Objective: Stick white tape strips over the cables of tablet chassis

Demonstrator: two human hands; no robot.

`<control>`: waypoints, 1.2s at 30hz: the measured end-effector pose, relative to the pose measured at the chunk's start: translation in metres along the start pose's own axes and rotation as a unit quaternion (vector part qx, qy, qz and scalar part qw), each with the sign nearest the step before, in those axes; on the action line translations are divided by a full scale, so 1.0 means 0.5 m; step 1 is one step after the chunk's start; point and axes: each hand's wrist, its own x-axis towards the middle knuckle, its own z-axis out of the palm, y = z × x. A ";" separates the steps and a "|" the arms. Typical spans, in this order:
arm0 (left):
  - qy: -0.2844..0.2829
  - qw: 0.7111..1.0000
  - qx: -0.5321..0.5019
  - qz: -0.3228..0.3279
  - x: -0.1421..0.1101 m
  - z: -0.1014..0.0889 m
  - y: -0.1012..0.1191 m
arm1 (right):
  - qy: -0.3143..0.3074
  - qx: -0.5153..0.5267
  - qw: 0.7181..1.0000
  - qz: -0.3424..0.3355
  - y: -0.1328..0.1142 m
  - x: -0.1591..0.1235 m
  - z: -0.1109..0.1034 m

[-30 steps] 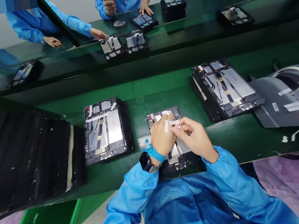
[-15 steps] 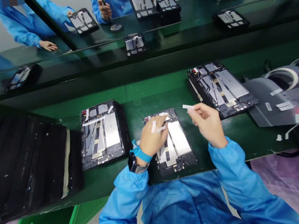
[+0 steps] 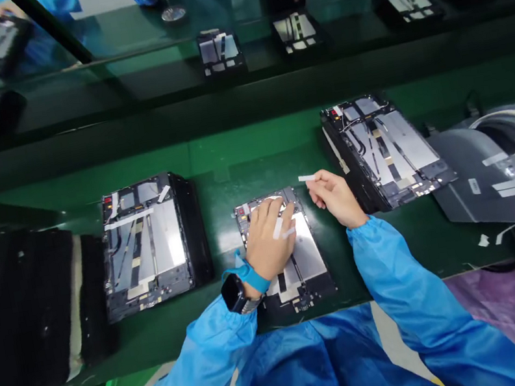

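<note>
- A black padded sleeve (image 3: 19, 305) lies at the far left of the green workbench (image 3: 213, 161).
- The left open tablet (image 3: 166, 234) shows silver panels, with a long white strip (image 3: 122, 220) already across its upper end.
- The left hand (image 3: 268, 240) rests flat and open on the middle tablet (image 3: 310, 253), grasping nothing; two short tape strips (image 3: 277, 228) cling to its back.
- The right hand (image 3: 334, 196) pinches a white strip (image 3: 305, 178) between thumb and forefinger, just beside that tablet's upper corner, not yet laid down.
- The right open tablet (image 3: 391, 151) has tape (image 3: 335, 148) along one edge.
- A grey tape dispenser (image 3: 496, 173) stands at the far right.
</note>
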 end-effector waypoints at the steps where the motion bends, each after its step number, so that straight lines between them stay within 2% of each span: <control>1: -0.002 1.000 0.001 -0.013 0.012 0.001 0.007 | 0.017 0.011 1.000 -0.004 0.006 0.001 0.000; 6: -0.024 0.996 0.001 -0.091 0.064 0.018 0.025 | 0.041 0.019 0.998 -0.050 0.026 -0.003 0.000; 14: -0.075 0.981 -0.025 -0.177 0.091 0.025 0.025 | 0.034 0.026 0.998 -0.056 0.039 -0.003 -0.004; 18: -0.105 0.978 -0.036 -0.177 0.103 0.018 0.018 | 0.030 0.028 0.998 -0.057 0.045 -0.001 -0.003; 21: -0.101 0.979 -0.037 -0.173 0.106 0.014 0.007 | 0.035 0.021 0.997 -0.068 0.049 -0.003 0.002; 24: -0.092 0.980 -0.064 -0.163 0.102 0.012 -0.009 | 0.041 -0.019 0.994 -0.104 0.048 -0.013 0.010; 28: -0.100 0.978 -0.088 -0.158 0.094 0.009 -0.022 | 0.014 -0.088 0.984 -0.155 0.040 -0.037 0.016; 31: -0.096 0.980 -0.074 -0.158 0.096 0.011 -0.014 | 0.014 -0.116 0.978 -0.172 0.040 -0.053 0.013; 36: -0.102 0.981 -0.054 -0.156 0.109 0.019 0.009 | 0.043 -0.102 0.983 -0.143 0.045 -0.063 0.003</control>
